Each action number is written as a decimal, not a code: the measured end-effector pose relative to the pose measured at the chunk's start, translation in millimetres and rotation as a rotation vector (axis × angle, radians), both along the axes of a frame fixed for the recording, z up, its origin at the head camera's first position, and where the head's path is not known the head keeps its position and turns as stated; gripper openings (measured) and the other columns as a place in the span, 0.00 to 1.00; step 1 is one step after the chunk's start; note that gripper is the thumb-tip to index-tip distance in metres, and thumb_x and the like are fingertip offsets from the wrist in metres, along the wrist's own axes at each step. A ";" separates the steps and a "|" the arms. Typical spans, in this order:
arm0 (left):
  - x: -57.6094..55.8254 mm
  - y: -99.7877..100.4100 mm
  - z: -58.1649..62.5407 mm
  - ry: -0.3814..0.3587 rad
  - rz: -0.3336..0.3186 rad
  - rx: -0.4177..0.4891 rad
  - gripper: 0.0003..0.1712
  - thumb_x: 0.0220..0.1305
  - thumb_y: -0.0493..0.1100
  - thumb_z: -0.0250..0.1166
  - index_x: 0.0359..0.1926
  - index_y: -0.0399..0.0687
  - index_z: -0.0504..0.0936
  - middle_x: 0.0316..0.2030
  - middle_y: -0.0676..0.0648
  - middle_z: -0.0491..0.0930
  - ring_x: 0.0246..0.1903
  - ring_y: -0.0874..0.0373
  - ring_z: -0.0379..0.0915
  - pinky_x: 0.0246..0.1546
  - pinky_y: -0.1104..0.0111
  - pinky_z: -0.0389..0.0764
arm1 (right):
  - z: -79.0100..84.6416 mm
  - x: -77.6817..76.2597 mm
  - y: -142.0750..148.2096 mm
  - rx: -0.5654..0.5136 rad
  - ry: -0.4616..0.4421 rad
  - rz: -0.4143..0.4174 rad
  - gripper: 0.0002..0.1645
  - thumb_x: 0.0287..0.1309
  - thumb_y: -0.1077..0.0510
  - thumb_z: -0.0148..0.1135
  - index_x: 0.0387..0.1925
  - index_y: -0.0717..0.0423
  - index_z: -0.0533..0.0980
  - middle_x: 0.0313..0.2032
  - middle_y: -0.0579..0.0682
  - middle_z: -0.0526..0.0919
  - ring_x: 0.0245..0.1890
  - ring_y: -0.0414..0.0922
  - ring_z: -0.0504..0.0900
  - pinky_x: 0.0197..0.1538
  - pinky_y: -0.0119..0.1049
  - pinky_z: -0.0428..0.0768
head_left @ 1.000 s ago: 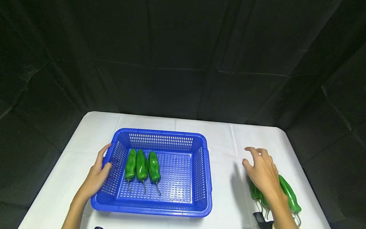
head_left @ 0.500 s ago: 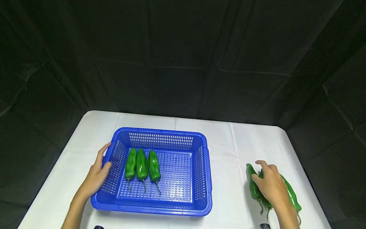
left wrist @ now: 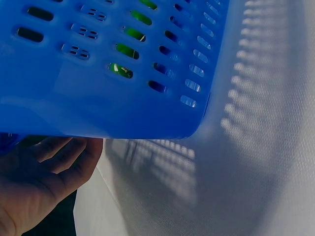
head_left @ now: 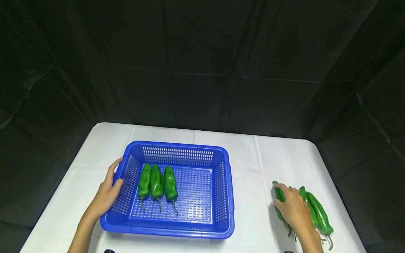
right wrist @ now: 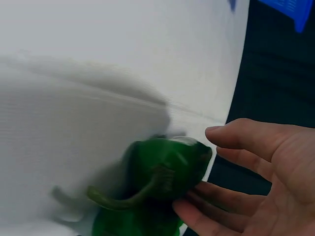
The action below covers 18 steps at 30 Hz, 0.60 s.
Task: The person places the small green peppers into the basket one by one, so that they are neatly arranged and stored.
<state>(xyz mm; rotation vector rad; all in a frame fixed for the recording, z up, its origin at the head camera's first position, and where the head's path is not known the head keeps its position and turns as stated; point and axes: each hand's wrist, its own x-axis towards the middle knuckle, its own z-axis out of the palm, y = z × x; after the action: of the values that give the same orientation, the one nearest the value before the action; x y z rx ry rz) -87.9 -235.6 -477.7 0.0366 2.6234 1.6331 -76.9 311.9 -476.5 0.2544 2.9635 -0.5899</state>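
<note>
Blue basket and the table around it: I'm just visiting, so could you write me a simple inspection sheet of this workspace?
Surface: white table cover, lightly creased.
Job's things: blue basket with three green peppers side by side; loose peppers to its right, partly hidden.
Clutter: two dark objects, cut off by the lower frame edge, unidentifiable.
Grips: left hand holds the basket's left rim; right hand is over the loose peppers, thumb apart from the nearest.
Cables: nothing seen.
Surroundings: black fabric behind and beside the table.

Head view: right hand (head_left: 292,208) hides parts of green peppers (head_left: 319,212); dark object (head_left: 109,251) cut by bottom edge. Left wrist: blue basket (left wrist: 103,98) cropped above, left hand (left wrist: 47,179) partly behind it. Right wrist: lower pepper (right wrist: 133,223) cropped; finger contact hard to judge.
</note>
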 end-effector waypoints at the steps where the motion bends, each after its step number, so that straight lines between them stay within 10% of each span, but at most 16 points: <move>1: 0.1 -0.1 0.0 0.000 0.001 0.002 0.39 0.73 0.36 0.43 0.79 0.62 0.42 0.60 0.22 0.68 0.37 0.42 0.79 0.27 0.56 0.79 | -1.0 0.0 0.1 0.005 -0.006 0.003 0.31 0.57 0.62 0.68 0.62 0.60 0.72 0.51 0.76 0.72 0.47 0.73 0.75 0.38 0.64 0.74; 18: 1.1 0.9 1.3 0.014 0.002 -0.005 0.39 0.73 0.36 0.43 0.79 0.61 0.43 0.62 0.22 0.66 0.38 0.40 0.79 0.28 0.55 0.80 | -12.0 -4.9 4.2 0.026 0.017 0.018 0.32 0.56 0.63 0.65 0.64 0.59 0.70 0.44 0.74 0.77 0.33 0.61 0.79 0.26 0.51 0.72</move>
<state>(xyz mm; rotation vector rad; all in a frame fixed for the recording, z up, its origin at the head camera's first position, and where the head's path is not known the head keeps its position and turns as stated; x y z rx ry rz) -86.9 -234.7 -476.4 0.0459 2.6390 1.6329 -81.7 316.1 -488.5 0.2257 2.9886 -0.5541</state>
